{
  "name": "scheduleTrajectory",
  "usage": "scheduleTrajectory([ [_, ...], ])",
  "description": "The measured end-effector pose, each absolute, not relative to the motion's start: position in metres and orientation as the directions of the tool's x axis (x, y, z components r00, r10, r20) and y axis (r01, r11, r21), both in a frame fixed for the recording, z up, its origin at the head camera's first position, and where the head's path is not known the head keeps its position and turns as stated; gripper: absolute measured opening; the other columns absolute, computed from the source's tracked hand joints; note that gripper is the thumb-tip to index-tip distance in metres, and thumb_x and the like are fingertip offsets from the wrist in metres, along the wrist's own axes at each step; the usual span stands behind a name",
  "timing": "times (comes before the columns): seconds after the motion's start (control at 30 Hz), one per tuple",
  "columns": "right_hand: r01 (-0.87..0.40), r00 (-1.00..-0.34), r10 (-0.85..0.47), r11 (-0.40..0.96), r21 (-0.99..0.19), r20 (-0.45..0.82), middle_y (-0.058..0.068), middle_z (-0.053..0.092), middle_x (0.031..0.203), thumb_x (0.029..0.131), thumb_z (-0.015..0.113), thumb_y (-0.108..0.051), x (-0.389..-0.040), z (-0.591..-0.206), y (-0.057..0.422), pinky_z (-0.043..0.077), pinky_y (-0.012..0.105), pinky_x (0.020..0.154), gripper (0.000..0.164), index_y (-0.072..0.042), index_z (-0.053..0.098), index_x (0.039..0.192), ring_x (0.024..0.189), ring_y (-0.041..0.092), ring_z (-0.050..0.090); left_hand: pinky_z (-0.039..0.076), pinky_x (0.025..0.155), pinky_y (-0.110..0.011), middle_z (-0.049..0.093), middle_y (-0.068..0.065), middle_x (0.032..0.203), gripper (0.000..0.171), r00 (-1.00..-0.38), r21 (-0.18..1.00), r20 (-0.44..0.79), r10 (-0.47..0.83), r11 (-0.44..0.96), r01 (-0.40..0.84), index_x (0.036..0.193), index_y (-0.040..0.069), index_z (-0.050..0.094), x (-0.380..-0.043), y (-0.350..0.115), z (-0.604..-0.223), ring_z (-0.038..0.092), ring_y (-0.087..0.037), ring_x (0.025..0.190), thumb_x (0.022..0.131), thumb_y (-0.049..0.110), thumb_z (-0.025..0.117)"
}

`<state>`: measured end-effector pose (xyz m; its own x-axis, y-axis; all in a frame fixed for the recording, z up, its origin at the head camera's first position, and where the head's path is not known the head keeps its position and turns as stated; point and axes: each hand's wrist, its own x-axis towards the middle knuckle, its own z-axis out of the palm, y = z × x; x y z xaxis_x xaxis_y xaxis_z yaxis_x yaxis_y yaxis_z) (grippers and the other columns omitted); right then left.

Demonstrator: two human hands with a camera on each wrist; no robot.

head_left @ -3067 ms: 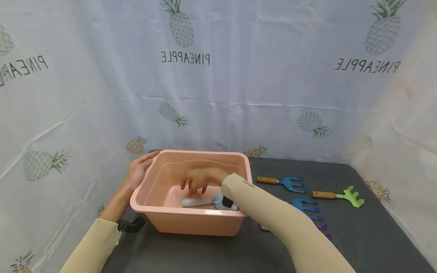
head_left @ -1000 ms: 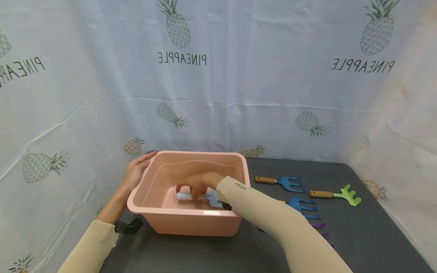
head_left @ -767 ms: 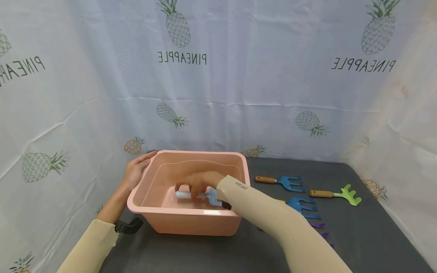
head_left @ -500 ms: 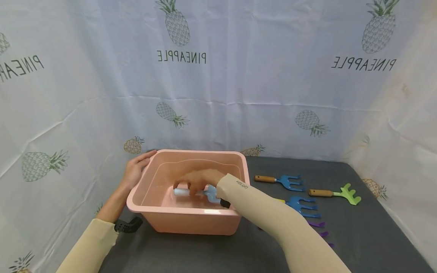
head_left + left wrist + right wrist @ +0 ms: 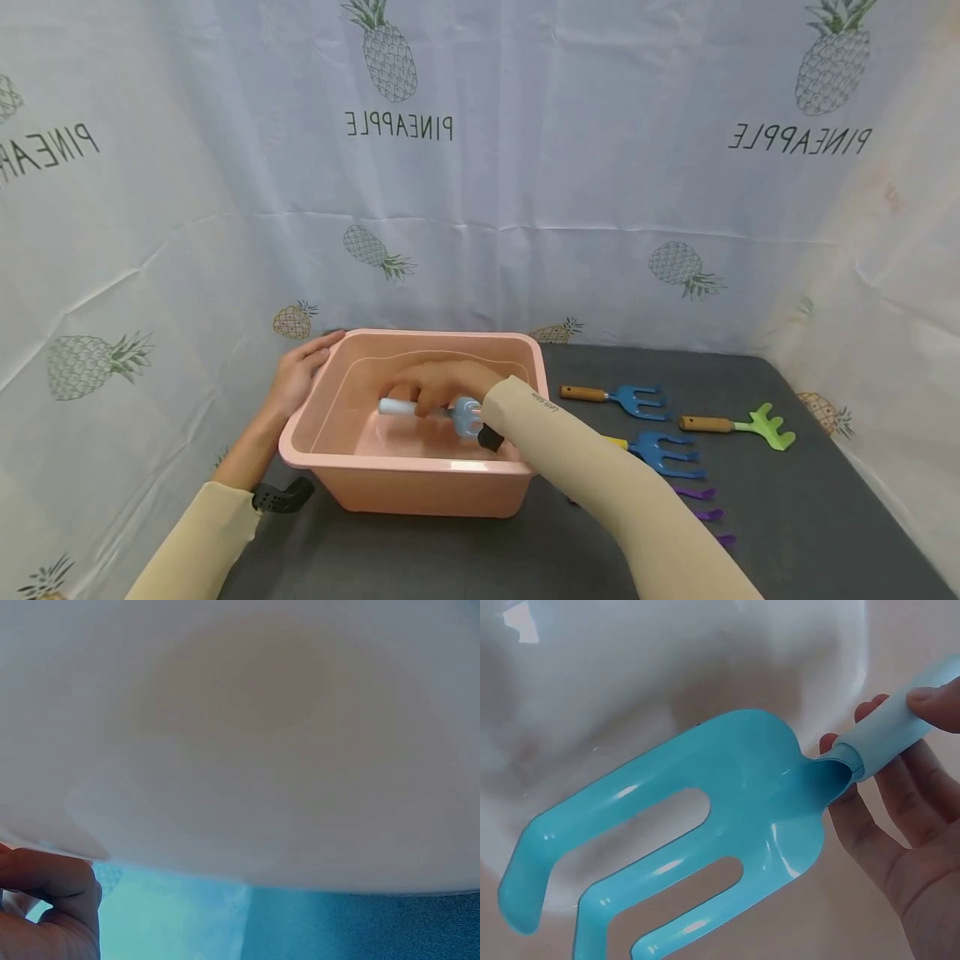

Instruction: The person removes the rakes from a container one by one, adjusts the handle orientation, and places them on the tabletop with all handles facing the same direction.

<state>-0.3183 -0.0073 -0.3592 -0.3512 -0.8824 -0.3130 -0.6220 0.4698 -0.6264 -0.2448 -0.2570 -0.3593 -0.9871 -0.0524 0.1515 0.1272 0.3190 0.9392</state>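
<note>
A pink plastic basin (image 5: pixel 420 492) stands on the dark table. Inside it, my right hand (image 5: pixel 438 385) grips a small garden hand fork (image 5: pixel 742 780), with light blue tines and a whitish handle (image 5: pixel 889 735). In the right wrist view the fingers wrap under that handle and the thumb lies over it. The fork is raised above the basin's floor, tines toward the right side. My left hand (image 5: pixel 296 375) holds the basin's left rim; its curled fingers (image 5: pixel 56 892) show at the edge in the left wrist view, where the basin's wall fills most of the picture.
Right of the basin lie a blue fork with a wooden handle (image 5: pixel 636 401), a green fork (image 5: pixel 767 427) and a second blue fork (image 5: pixel 660 450). Purple tines (image 5: pixel 697 493) stick out past the right sleeve (image 5: pixel 600 467). A pineapple-print curtain (image 5: pixel 480 167) hangs behind the table.
My right hand has reached down to the light blue fork on the basin's floor, taken hold of its handle and lifted it slightly. The left hand stays on the rim.
</note>
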Motion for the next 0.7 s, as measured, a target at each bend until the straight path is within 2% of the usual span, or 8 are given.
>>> scheduleTrajectory([
  [0.23,-0.627,-0.391,-0.869,0.492,-0.604,-0.302,0.000,0.053,0.130,0.091,0.059,0.004,-0.321,-0.355,-0.007,0.045,0.027,0.060,0.066,-0.030,0.054,0.147,0.090,0.017,0.053,0.052,0.086,-0.008,0.042,-0.027,0.159,0.046,-0.989,0.941,0.138,-0.046,0.319,0.117,0.154,0.002,0.046,-0.247,-0.259,-0.362,0.058,0.020,0.099,0.113,0.020,0.038],
  [0.4,-0.636,-0.371,-0.887,0.458,-0.621,-0.275,0.002,0.053,0.134,0.090,0.060,0.005,-0.321,-0.350,-0.008,0.044,0.026,0.058,0.068,-0.027,0.051,0.150,0.087,0.017,0.053,0.051,0.086,-0.007,0.044,-0.025,0.158,0.046,-0.989,0.932,0.142,-0.048,0.342,0.118,0.154,0.003,0.047,-0.249,-0.261,-0.362,0.056,0.021,0.098,0.113,0.021,0.039],
  [0.5,-0.621,-0.371,-0.892,0.444,-0.645,-0.257,0.002,0.056,0.125,0.091,0.061,0.006,-0.321,-0.346,-0.008,0.044,0.026,0.056,0.069,-0.024,0.050,0.152,0.079,0.015,0.053,0.050,0.086,-0.006,0.045,-0.024,0.157,0.045,-0.987,0.931,0.153,-0.052,0.341,0.126,0.153,0.003,0.049,-0.250,-0.261,-0.361,0.056,0.021,0.099,0.113,0.020,0.040],
  [0.6,-0.559,-0.380,-0.883,0.458,-0.691,-0.277,0.004,0.058,0.104,0.091,0.060,0.006,-0.322,-0.344,-0.006,0.041,0.027,0.052,0.069,-0.025,0.048,0.152,0.065,0.016,0.048,0.049,0.087,-0.006,0.046,-0.024,0.157,0.045,-0.986,0.930,0.158,-0.054,0.343,0.130,0.152,0.002,0.049,-0.250,-0.261,-0.361,0.055,0.021,0.099,0.112,0.020,0.041],
  [0.7,-0.509,-0.381,-0.877,0.463,-0.726,-0.292,0.004,0.058,0.092,0.090,0.057,0.008,-0.324,-0.343,-0.004,0.036,0.027,0.052,0.071,-0.026,0.049,0.151,0.060,0.017,0.041,0.050,0.086,-0.006,0.045,-0.025,0.157,0.045,-0.987,0.932,0.151,-0.053,0.341,0.124,0.152,0.001,0.049,-0.249,-0.260,-0.361,0.056,0.021,0.099,0.112,0.019,0.041],
])
